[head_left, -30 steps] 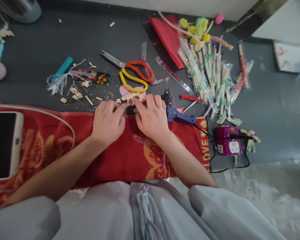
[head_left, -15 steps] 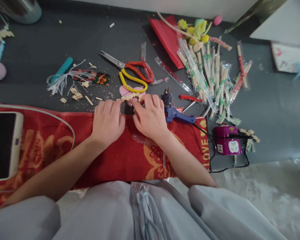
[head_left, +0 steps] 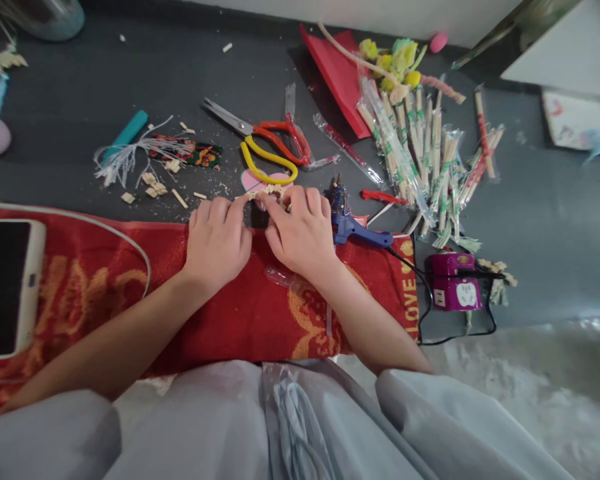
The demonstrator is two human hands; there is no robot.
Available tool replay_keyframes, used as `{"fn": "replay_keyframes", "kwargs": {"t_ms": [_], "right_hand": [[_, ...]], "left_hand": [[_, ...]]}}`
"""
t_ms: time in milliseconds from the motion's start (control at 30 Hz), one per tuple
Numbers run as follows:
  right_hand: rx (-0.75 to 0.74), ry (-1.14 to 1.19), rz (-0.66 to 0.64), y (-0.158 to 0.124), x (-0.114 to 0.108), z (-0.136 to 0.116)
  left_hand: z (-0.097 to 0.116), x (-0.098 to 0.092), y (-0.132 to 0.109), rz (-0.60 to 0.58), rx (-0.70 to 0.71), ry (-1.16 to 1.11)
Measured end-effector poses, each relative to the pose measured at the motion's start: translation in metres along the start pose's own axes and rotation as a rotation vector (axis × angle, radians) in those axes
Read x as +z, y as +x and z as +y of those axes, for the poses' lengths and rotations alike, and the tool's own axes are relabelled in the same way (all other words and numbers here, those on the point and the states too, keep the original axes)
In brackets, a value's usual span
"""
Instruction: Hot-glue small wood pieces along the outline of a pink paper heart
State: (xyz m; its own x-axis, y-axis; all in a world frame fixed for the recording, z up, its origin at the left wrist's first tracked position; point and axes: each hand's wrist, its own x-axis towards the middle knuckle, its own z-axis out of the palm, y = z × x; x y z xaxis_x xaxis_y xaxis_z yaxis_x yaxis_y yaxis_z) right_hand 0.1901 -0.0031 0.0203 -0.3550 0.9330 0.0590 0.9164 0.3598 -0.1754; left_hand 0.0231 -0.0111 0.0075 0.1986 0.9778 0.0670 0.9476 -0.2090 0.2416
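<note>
My left hand point(head_left: 216, 237) is closed, its index fingertip at the left end of a small beige piece point(head_left: 274, 191) with a knobbly surface like joined wooden bits. My right hand point(head_left: 303, 233) is curled round that piece's right side, index finger pressed near its middle. Both palms hide much of it. Just beyond my fingers, scissors point(head_left: 260, 143) with one orange and one yellow handle lie with blades pointing up left. Under the yellow loop is a pink flat shape point(head_left: 253, 180). Touching distance from my right knuckles, a blue glue gun point(head_left: 353, 228) lies with its nozzle pointing away.
A red towel point(head_left: 230, 327) covers the table's near edge, with a white-framed tablet point(head_left: 40, 287) at left. Wrapped wooden sticks point(head_left: 430, 147) pile up at right, above a purple socket block point(head_left: 455, 283). Wood scraps point(head_left: 153, 187) and white threads point(head_left: 125, 157) lie at left.
Both hands stay almost in place on the beige piece, with only slight finger movement. The whole view has shifted a little.
</note>
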Motion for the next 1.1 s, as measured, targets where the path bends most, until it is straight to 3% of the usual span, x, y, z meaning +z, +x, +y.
{"fn": "replay_keyframes", "kwargs": {"t_ms": [467, 1100], "right_hand": [[0.152, -0.106, -0.048, -0.001, -0.014, -0.001], [0.126, -0.09, -0.144, -0.013, -0.027, -0.006]], "left_hand": [[0.001, 0.0, 0.0, 0.004, 0.014, 0.042], [0.0, 0.004, -0.002, 0.032, 0.025, 0.017]]}}
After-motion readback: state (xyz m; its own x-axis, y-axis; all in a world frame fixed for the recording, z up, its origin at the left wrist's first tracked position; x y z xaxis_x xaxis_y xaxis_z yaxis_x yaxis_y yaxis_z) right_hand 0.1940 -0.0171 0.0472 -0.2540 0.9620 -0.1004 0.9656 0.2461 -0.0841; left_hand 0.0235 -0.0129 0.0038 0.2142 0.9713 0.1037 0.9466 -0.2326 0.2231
